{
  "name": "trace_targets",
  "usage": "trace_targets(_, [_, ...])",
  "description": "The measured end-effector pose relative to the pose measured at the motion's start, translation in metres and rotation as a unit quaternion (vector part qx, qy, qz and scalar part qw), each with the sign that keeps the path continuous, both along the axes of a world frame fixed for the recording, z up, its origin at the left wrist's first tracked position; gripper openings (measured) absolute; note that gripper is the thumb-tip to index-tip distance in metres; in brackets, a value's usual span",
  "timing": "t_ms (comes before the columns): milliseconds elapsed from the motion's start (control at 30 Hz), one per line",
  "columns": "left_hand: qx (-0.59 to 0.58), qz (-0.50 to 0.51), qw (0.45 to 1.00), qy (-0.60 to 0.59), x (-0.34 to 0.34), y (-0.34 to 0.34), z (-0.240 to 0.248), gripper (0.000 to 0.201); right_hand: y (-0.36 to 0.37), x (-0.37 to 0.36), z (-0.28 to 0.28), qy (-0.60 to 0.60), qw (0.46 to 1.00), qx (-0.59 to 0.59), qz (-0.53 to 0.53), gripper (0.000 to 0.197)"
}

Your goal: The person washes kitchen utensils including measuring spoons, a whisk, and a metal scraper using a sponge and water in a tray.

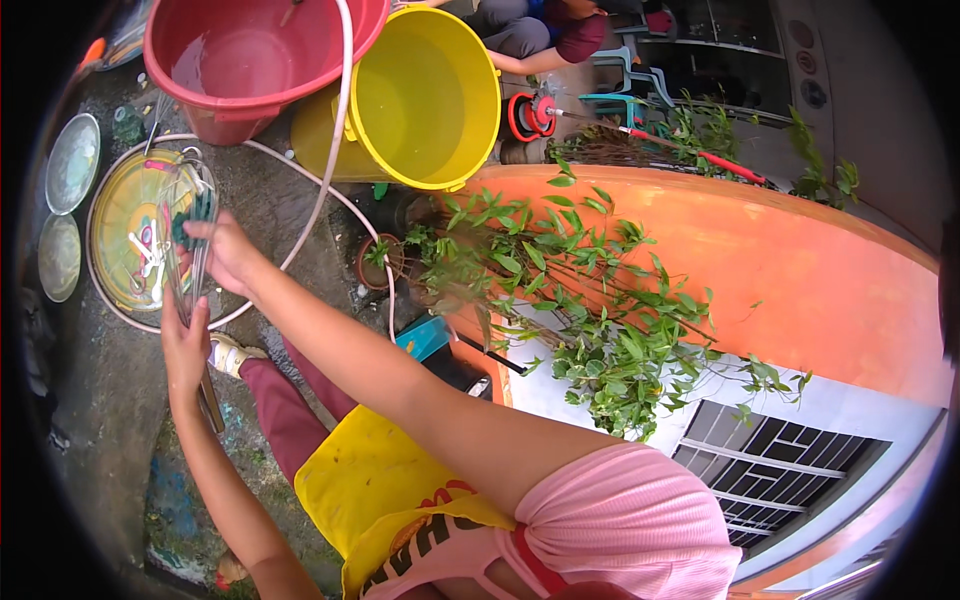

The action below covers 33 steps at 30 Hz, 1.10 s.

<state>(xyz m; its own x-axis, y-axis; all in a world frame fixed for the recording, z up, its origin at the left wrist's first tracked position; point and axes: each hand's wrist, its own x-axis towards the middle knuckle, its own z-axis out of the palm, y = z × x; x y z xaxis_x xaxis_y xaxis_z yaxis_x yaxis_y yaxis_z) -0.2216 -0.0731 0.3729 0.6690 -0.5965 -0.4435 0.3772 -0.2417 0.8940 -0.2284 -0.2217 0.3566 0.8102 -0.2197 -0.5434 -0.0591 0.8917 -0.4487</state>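
Observation:
A large wire whisk (178, 275) is held upright over a wide yellow basin (108, 205). My left hand (186, 345) wraps round its lower part, and the handle sticks out below toward me. My right hand (228, 250) is closed at the whisk's wire loops, with a dark green scrubbing pad (182, 228) at its fingers, partly hidden by the wires. In the basin lie white and coloured utensils (150, 255) in shallow liquid; their exact kinds are hard to make out.
A red tub (235, 105) and a yellow bucket (480, 110), both with water, stand beyond the basin. A pale hose (315, 215) loops around it. Two metal lids or plates (73, 165) lie left. Potted plants (375, 262) and an orange wall (780, 260) are right. Another person (545, 50) sits behind.

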Motion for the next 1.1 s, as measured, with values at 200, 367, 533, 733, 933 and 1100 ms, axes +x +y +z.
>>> trace_targets(200, [-0.058, 0.077, 0.988, 0.119, 0.0, 0.006, 0.01, 0.043, 0.0, -0.006, 0.016, -0.069, 0.995, 0.034, 0.063, 0.028])
trace_targets(367, [-0.121, 0.085, 0.98, 0.13, -0.001, 0.025, -0.021, 0.033, 0.003, -0.008, 0.019, -0.079, 0.974, -0.075, 0.198, 0.03])
trace_targets(533, [-0.142, 0.097, 0.932, 0.32, 0.011, 0.04, -0.026, 0.038, 0.006, -0.017, -0.001, -0.105, 0.921, -0.218, 0.305, 0.035])
trace_targets(733, [-0.151, 0.097, 0.892, 0.414, 0.023, 0.052, -0.037, 0.04, 0.016, -0.012, 0.017, -0.07, 0.849, -0.389, 0.352, 0.022])
trace_targets(933, [-0.095, 0.105, 0.951, 0.274, 0.014, 0.022, -0.025, 0.039, 0.024, -0.005, 0.022, -0.01, 0.885, -0.382, 0.266, 0.019])
trace_targets(1100, [0.049, 0.034, 0.984, 0.17, 0.017, 0.042, -0.052, 0.05, 0.026, -0.016, 0.004, 0.024, 0.896, -0.312, 0.315, 0.022])
